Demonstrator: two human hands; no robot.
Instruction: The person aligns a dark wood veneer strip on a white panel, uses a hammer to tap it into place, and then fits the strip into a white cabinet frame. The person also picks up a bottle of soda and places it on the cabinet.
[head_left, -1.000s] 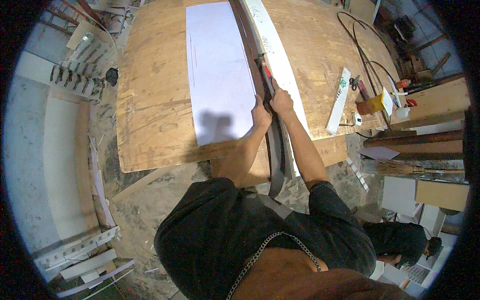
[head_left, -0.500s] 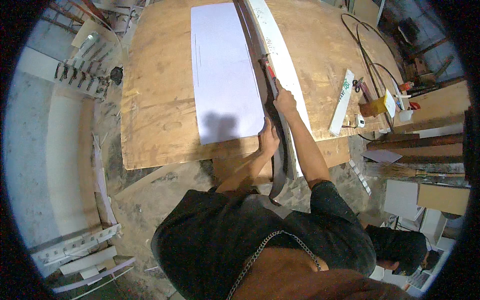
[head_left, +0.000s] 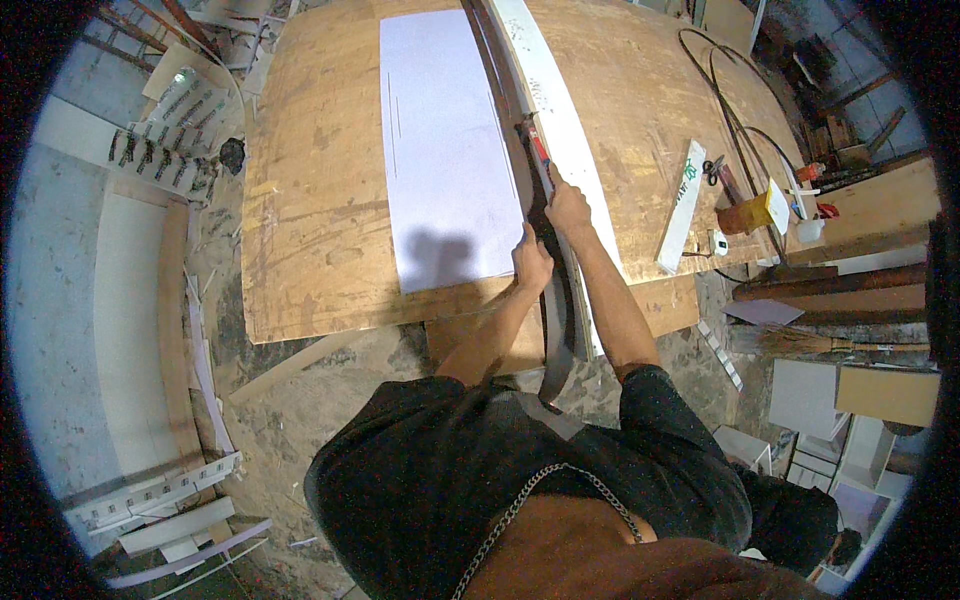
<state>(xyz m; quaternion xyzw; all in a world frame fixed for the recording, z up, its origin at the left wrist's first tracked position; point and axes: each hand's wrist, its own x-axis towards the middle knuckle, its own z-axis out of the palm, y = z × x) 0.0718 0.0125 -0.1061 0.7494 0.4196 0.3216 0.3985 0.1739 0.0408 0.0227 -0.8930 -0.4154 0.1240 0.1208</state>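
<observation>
My right hand (head_left: 569, 207) is closed round a slim red hand tool (head_left: 540, 148), whose far tip meets the long dark strip; its exact kind is too small to tell. This dark strip (head_left: 557, 340) runs lengthwise between a white sheet (head_left: 445, 150) and a long white board (head_left: 565, 140), and its near end curls down past the table edge. My left hand (head_left: 532, 262) is closed at the strip's left edge, thumb pointing away from me, beside the white sheet's near right corner.
Right on the wooden table (head_left: 320, 180) lie a white offcut (head_left: 683, 205), black scissors (head_left: 712, 170), a tape measure (head_left: 718, 242), a yellow container (head_left: 745, 213) and a black cable (head_left: 735, 120). Another person (head_left: 795, 520) is low at the lower right. A broom (head_left: 800, 342) lies beyond the table.
My left hand has shifted slightly left and its grip looks tighter. The red tool has moved a little toward me. The person at lower right has shifted lower.
</observation>
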